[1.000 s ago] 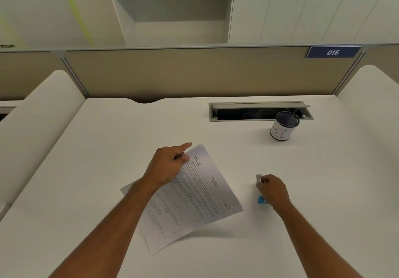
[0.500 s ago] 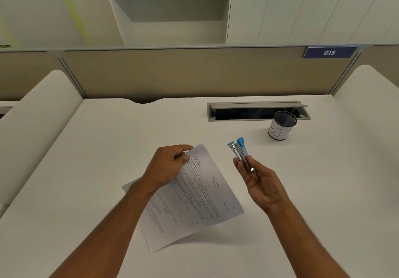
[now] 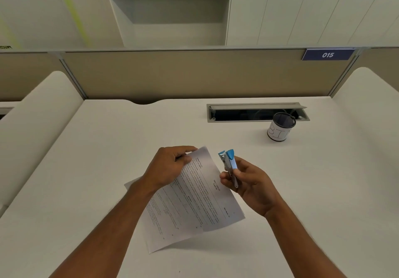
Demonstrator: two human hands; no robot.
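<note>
Printed paper sheets (image 3: 194,202) are lifted off the white desk (image 3: 108,148), tilted, with their lower left end near the desk. My left hand (image 3: 167,166) pinches their top corner between thumb and fingers. My right hand (image 3: 251,184) grips a small blue and silver staple remover (image 3: 229,163) upright, jaws pointing up, just right of the sheets' top corner and apart from the paper.
A small black mesh cup with a white label reading "BIN" (image 3: 280,127) stands at the back right, in front of an open grey cable slot (image 3: 257,112). A beige partition (image 3: 194,75) bounds the desk's far edge, with white side panels left and right.
My right hand picked the staple remover up from the desk, turned it upright and brought it left toward the paper's top corner. My left forefinger curled down onto the paper corner.
</note>
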